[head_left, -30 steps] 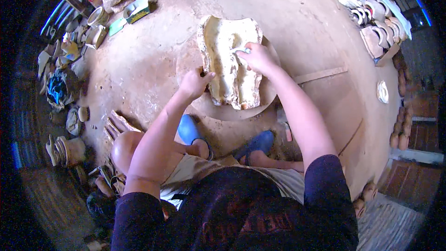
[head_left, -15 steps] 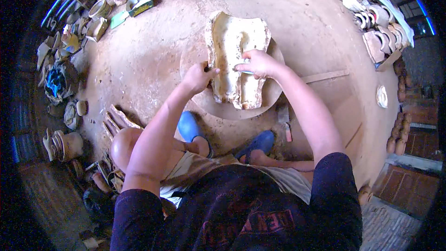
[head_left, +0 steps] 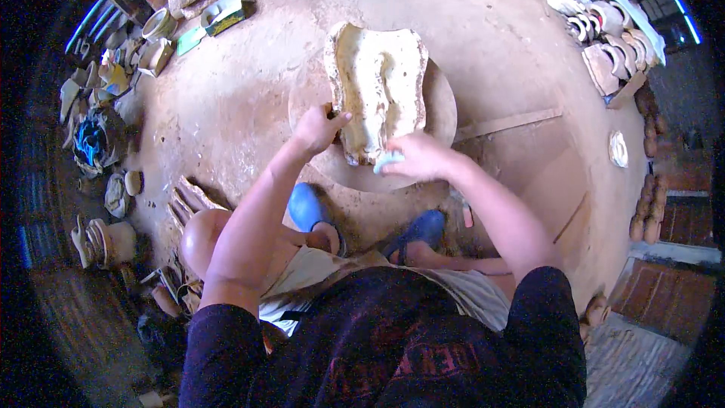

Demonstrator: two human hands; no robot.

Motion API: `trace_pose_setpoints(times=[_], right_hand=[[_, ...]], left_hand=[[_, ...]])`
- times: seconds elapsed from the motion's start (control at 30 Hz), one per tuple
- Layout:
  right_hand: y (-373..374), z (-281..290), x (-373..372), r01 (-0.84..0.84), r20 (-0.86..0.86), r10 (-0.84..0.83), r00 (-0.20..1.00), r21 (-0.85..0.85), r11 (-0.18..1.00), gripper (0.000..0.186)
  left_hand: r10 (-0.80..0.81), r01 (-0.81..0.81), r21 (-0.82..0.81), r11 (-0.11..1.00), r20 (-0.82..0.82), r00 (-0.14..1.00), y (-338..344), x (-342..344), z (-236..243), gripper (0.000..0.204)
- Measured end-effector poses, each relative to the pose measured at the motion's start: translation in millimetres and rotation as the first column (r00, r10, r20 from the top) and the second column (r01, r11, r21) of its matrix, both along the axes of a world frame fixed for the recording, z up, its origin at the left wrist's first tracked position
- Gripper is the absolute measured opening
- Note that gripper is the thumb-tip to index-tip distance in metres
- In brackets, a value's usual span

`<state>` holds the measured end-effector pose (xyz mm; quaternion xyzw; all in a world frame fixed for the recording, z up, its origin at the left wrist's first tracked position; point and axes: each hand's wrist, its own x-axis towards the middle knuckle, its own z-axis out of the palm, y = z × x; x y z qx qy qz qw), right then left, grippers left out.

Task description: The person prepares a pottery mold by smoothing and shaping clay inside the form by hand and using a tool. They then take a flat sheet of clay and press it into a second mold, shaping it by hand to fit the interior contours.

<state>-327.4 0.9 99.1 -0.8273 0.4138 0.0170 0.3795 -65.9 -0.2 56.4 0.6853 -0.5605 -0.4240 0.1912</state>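
Note:
A cream-coloured, hollowed plaster mould [head_left: 404, 79] with wavy sides and a raised ridge down its middle lies on a round board [head_left: 443, 106]. My left hand [head_left: 321, 128] grips the mould's left edge, thumb over the rim and fingers partly hidden behind it. At the near end of the mould, my right hand [head_left: 419, 155] is closed on a small pale-green sponge [head_left: 388, 161], which is held at the mould's near edge. I cannot tell whether the sponge touches the plaster.
A wooden strip [head_left: 510, 124] lies right of the board. Curved mould pieces [head_left: 619, 60] are stacked at the far right. A green-and-yellow tub [head_left: 223, 15] and bowls stand far left. Near my left knee lies a ridged piece [head_left: 195, 200]; a red-handled tool [head_left: 467, 215] rests by my right foot.
My right hand has moved with the sponge from the mould's middle toward me, to its near end. My left hand keeps its hold on the left edge.

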Motion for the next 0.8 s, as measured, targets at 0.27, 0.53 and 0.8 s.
trace_pose_setpoints(times=[0.27,0.53,0.8], right_hand=[[98.1,-10.6,-13.5,0.662,0.25,-0.664,0.704,0.105,0.742,0.03],[93.1,-87.6,-28.1,0.592,0.345,-0.491,0.8,-0.59,0.549,0.027],[87.7,-84.7,-25.0,0.541,0.28,-0.477,0.833,-0.59,0.599,0.017]], left_hand=[[0.037,-0.026,0.073,0.997,-0.148,0.988,12.9,-18.3,-1.2,0.051],[0.156,-0.146,0.074,0.987,-0.152,0.976,28.9,-43.6,-20.2,0.052],[0.225,-0.234,0.015,0.972,-0.346,0.911,45.1,-57.2,-32.0,0.039]])
